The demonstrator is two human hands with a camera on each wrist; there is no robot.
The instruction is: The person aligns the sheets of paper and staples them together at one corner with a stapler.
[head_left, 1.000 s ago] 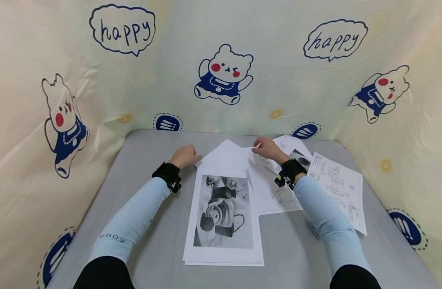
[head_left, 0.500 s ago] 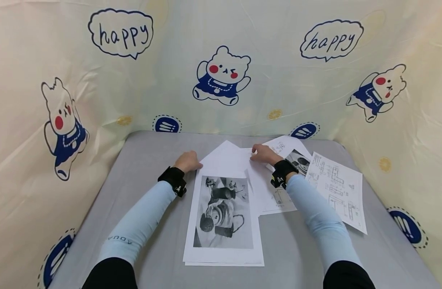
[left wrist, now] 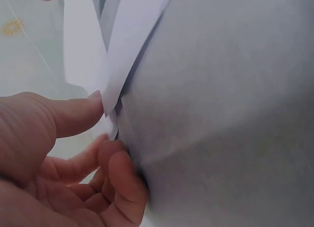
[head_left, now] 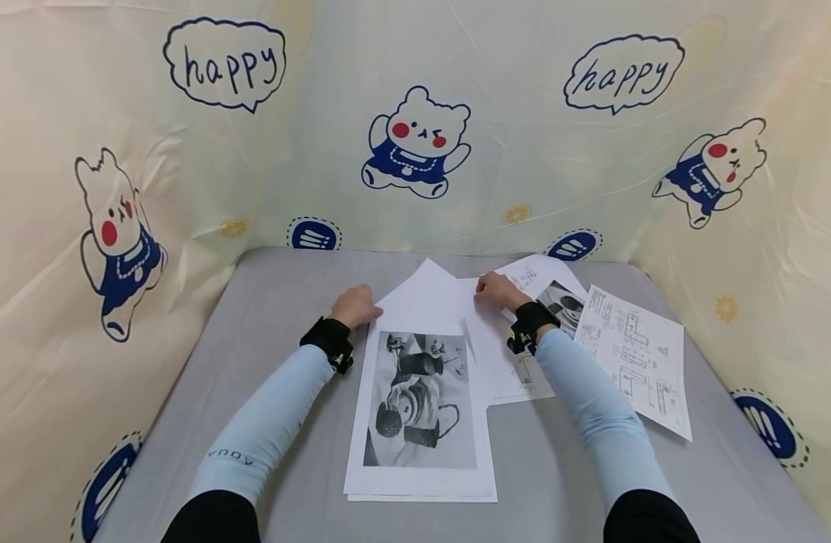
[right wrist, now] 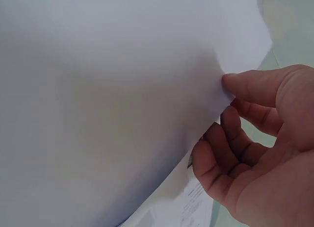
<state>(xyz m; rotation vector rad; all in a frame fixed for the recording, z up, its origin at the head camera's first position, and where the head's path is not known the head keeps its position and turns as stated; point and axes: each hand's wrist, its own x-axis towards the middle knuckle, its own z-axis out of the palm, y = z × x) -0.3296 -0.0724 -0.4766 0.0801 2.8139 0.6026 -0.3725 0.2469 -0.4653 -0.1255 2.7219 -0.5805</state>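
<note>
In the head view, a blank white sheet of paper (head_left: 424,300) lies at an angle, one corner pointing away. Its lower part meets a printed sheet showing a grey still-life picture (head_left: 418,400). My left hand (head_left: 354,306) pinches the blank sheet's left corner; the left wrist view shows the thumb (left wrist: 81,114) over the paper and curled fingers beneath. At the other side, my right hand (head_left: 498,291) holds the sheet's right edge between thumb (right wrist: 250,87) and fingers. Up close in the right wrist view, the paper (right wrist: 113,99) bends slightly near that grip.
Right of the middle, papers with line diagrams (head_left: 636,362) overlap a sheet with a dark still-life print (head_left: 562,303). Everything lies on a grey-covered table (head_left: 273,452). A patterned curtain (head_left: 307,136) surrounds its back and sides.
My left hand has shifted slightly right and nearer onto the blank sheet's corner. My right hand has moved a little nearer to me onto its edge. The far corner has risen slightly.
</note>
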